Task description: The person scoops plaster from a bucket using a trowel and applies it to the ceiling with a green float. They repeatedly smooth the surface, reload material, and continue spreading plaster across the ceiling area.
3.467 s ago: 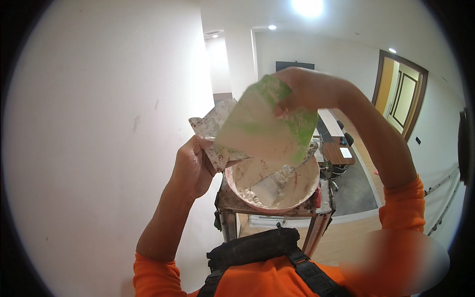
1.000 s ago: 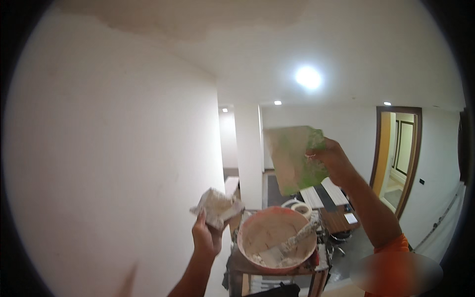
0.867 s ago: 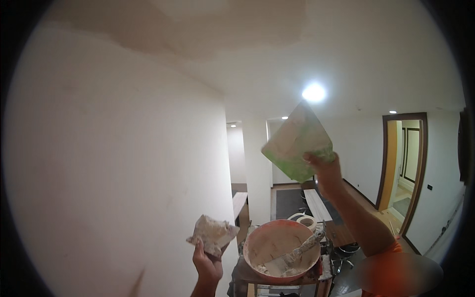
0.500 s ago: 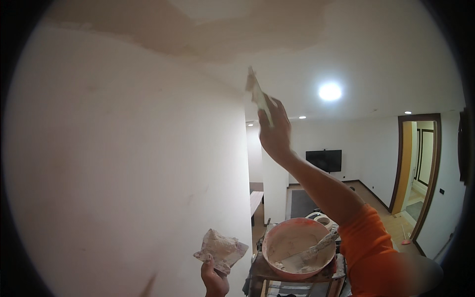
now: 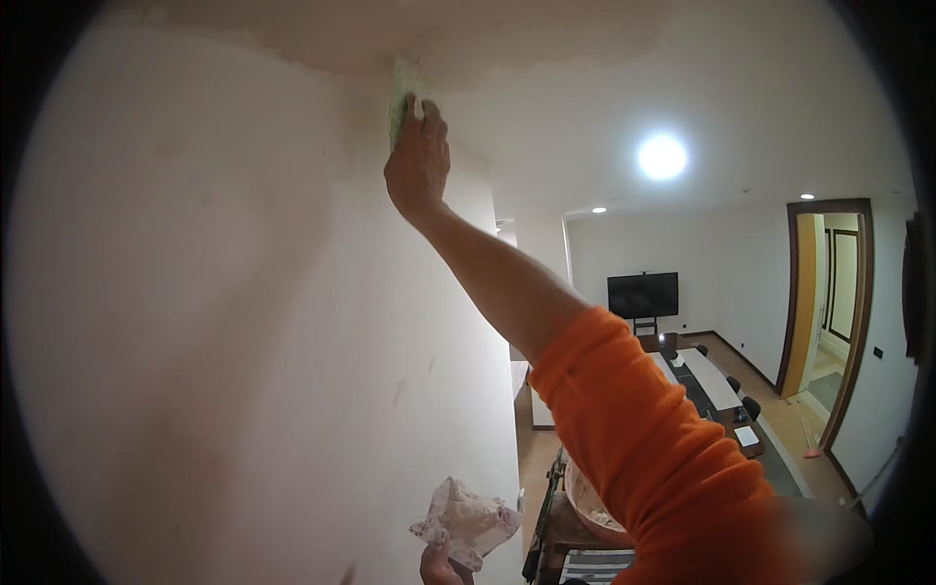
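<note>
My right hand (image 5: 419, 168), arm stretched up in an orange sleeve, grips a pale green putty knife (image 5: 399, 107). The blade end meets the ceiling (image 5: 546, 58) near its corner with the white wall (image 5: 244, 292), where a beige-brown patch of putty spreads. Low in the picture, my left hand (image 5: 441, 564) is closed on a flat, jagged-edged plate (image 5: 468, 517) caked with whitish putty. Its lower fingers are cut off by the picture edge. Beside it, a pinkish tub (image 5: 588, 502) of putty is mostly covered by my right sleeve.
The tub rests on a dark, worn stand (image 5: 565, 536) at the wall's end. Beyond lie a long table (image 5: 717, 390) with chairs, a black screen (image 5: 643, 295) and a brown-framed doorway (image 5: 829, 302). A bright round lamp (image 5: 662, 157) shines overhead.
My right hand has moved left and up with the putty knife, bringing it to the ceiling corner. The arm now covers much of the tub. My left hand sits slightly lower and further right.
</note>
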`<state>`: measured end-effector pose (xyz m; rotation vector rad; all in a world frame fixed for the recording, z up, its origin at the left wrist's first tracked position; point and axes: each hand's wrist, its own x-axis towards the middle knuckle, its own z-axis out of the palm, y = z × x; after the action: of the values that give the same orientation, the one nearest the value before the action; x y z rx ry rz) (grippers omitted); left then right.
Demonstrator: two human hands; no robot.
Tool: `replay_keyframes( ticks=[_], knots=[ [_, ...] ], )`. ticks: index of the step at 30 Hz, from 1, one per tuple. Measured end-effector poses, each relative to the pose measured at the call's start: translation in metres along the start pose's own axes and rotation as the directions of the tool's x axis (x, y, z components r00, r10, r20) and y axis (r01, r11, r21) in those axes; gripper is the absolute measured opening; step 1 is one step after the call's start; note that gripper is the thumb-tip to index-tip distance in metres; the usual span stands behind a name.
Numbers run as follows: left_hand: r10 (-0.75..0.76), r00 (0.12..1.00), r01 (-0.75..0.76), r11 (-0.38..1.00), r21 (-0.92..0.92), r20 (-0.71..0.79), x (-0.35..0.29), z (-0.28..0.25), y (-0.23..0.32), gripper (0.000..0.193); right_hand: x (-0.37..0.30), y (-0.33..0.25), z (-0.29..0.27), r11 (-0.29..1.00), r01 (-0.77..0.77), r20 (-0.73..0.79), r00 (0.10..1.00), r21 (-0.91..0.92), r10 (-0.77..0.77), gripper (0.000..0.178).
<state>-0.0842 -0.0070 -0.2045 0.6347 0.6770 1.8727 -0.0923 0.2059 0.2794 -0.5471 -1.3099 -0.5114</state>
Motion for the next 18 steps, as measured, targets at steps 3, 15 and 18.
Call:
replay_keyframes(
  ticks=[3, 15, 18],
  knots=[
    [0.004, 1.0, -0.003, 0.999, -0.053, 0.025, 0.013, -0.015, -0.015, 0.056, -0.019, 0.028, -0.002, 0.995, 0.006, -0.193, 0.981, 0.1, 0.013, 0.069],
    [-0.059, 0.995, 0.06, 0.998, -0.021, 0.08, 0.026, -0.011, -0.005, 0.055, 0.057, -0.001, 0.018, 0.997, 0.071, -0.406, 0.912, 0.02, -0.057, 0.064],
    [-0.075, 0.994, 0.076, 0.997, -0.015, 0.074, 0.027, -0.015, -0.008, 0.055, 0.028, -0.004, 0.037, 0.987, 0.153, -0.185, 0.973, 0.058, -0.14, 0.065]
  ],
)
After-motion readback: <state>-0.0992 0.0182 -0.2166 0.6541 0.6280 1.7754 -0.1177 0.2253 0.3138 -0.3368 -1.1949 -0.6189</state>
